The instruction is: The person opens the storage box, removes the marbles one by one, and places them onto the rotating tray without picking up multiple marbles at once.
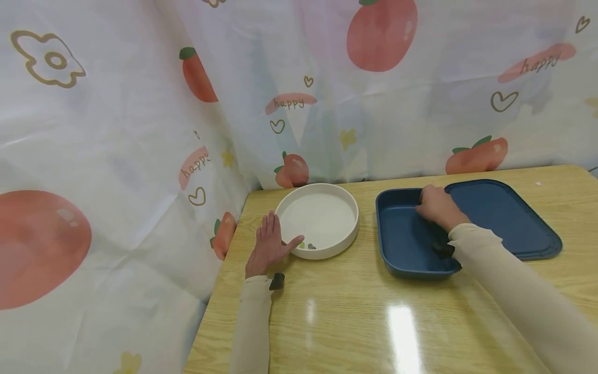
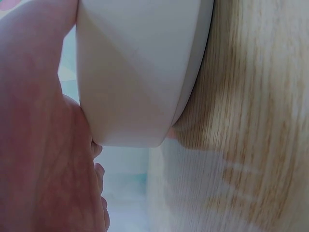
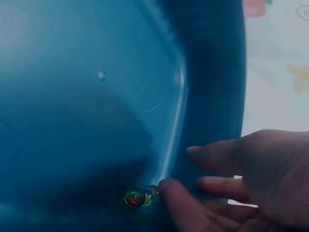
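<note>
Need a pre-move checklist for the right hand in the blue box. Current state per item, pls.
1. Blue box uncovered: ok, the blue lid lies off to its side.
2. Right hand inside the box: ok, down by the far wall.
3. Glassy marbles within reach: ok, right by a fingertip.
4. Grip on marbles secured: cannot tell, no clear pinch shows.
5. Left hand at white dish: ok, thumb over the rim.
6. Left hand bracing the box: not ok, it's at the dish.
</note>
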Available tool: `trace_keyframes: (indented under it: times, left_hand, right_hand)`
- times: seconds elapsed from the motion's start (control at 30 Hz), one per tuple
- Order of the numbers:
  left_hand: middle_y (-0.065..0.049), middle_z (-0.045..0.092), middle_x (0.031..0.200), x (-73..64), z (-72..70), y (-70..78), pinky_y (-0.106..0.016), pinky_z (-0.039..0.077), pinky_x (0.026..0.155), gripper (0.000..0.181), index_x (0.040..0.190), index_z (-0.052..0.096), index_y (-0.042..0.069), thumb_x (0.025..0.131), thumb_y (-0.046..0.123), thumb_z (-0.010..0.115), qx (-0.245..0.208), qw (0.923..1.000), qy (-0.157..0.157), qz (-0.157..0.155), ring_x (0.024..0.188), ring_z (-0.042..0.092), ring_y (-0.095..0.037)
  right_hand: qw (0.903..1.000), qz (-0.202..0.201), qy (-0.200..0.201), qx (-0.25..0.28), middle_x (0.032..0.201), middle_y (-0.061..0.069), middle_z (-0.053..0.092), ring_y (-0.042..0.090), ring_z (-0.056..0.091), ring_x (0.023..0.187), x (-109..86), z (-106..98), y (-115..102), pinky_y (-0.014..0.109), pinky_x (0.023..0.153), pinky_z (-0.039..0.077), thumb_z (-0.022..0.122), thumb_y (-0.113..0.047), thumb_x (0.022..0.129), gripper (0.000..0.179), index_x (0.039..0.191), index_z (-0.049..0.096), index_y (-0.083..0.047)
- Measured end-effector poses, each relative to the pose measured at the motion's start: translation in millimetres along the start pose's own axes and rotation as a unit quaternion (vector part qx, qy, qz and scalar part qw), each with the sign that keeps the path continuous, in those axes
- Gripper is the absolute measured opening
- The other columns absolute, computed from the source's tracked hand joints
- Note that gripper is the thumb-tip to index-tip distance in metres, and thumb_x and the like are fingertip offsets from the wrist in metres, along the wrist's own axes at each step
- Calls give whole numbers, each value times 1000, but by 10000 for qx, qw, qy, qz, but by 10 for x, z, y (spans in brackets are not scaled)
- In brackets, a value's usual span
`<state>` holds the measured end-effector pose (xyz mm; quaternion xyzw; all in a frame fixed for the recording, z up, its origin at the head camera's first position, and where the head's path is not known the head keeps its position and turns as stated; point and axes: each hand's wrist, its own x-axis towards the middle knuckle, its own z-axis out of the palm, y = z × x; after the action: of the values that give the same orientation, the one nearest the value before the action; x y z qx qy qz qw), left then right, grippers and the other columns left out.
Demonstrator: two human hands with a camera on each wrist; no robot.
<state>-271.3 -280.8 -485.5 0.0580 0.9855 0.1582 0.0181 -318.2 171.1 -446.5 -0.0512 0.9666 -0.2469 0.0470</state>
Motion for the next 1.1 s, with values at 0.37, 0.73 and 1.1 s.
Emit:
trace_keyframes:
  times: [0.37,0.73,1.1]
  left_hand:
    - [-22,3,175,5,28,1,-60,15,129,112,164,10,-3,94,72,54,16,9999,68,79,163,3,-40]
    - [-17,-2,176,-3,-5,16,-59,12,130,115,165,5,0,93,77,50,18,10000,54,-5,164,-3,-36]
    - [-19,-1,175,22,23,-31,-61,14,129,114,165,7,-2,93,76,51,-43,9999,46,140,163,1,-40]
  right_hand:
    - [9969,103,-140,-765,100,35,65,45,65,85,21,176,-10,54,72,51,45,9,97,19,105,61,15]
    - [9967,-44,-94,-810,95,34,66,41,65,77,33,199,-19,50,66,51,45,9,97,16,100,61,12]
    - [9992,4,-255,-302,92,24,68,34,63,75,20,216,13,47,64,51,59,-3,93,13,96,67,6]
